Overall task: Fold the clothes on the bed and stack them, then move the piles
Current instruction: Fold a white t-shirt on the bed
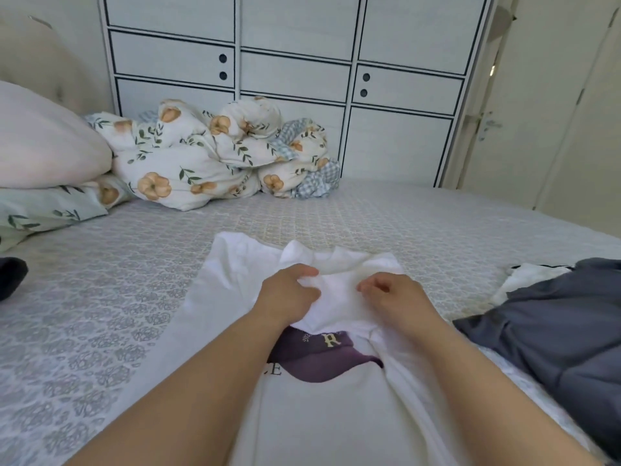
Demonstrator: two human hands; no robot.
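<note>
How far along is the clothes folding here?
Early on. No folded pile is visible. In hand: the left hand and right hand grip bunched fabric of a white T-shirt. Left: a grey garment lies crumpled to the right, then stacking and moving.

Only the person's two arms show up here, coming in from the bottom edge of the head view. Both forearms are totally bare, no sleeve or cuff anywhere up to where the frame cuts them off. The bare left hand (285,294) has no ring, watch or bracelet that I can spot, and no glove. Same deal with the bare right hand (395,297): plain wrist, nothing strapped on. Fingernails look short and unpainted as far as I can tell, though it's a bit soft there.
</note>
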